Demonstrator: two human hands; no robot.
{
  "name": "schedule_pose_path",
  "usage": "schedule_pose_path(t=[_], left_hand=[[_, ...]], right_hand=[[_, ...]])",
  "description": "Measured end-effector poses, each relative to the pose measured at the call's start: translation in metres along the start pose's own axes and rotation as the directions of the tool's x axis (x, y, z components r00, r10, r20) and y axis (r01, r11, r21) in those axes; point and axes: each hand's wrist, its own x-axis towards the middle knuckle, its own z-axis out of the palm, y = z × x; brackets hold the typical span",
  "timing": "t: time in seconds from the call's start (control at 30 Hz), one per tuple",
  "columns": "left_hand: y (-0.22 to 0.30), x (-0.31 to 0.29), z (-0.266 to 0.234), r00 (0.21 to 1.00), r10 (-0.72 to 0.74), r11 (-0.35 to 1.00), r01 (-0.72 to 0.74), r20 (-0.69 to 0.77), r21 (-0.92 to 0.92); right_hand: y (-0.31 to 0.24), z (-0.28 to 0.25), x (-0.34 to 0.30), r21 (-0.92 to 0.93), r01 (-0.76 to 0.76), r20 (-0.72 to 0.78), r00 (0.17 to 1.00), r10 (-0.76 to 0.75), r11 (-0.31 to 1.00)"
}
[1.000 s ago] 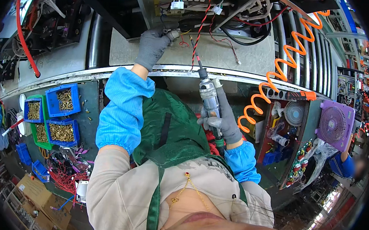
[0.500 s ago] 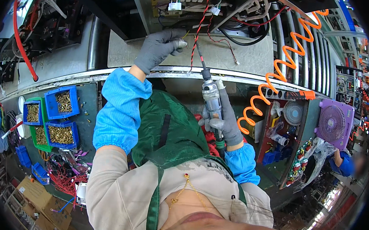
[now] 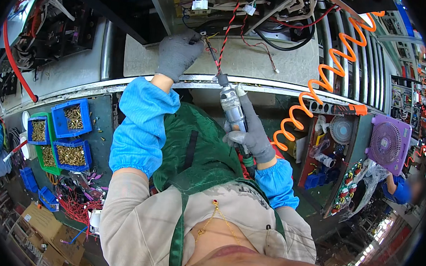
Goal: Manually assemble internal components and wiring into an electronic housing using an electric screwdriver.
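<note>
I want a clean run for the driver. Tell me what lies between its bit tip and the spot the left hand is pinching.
Nothing solid. The power screwdriver in the right hand points at the left hand. Only a red-and-black twisted wire hangs close beside the bit.

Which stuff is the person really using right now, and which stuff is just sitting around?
In use:
- left hand, gloved, up at the wired unit
- right hand, gripping the powered screwdriver
- red-and-black twisted wire beside the driver's tip

Just sitting around:
- blue bins of brass parts
- purple fan
- loose red wires
- cardboard boxes
</note>
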Motion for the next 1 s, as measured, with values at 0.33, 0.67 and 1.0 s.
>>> schedule_pose_path(t=[0.33, 0.67, 1.0], left_hand=[[-0.002, 0.004, 0.002, 0.988, 0.147, 0.983, -0.14, -0.046, 0.121], [-0.012, 0.03, 0.013, 0.963, 0.213, 0.952, -0.166, -0.167, 0.257], [0.0, 0.036, 0.006, 0.977, 0.184, 0.975, -0.168, -0.108, 0.144]], right_hand=[[-0.002, 0.0, 0.015, 0.056, -0.001, 0.006, 1.0, 0.0, 0.998], [0.014, -0.006, 0.067, 0.066, 0.169, 0.017, 0.985, -0.171, 0.983], [0.018, -0.029, 0.085, -0.009, 0.127, 0.065, 0.99, -0.126, 0.992]])
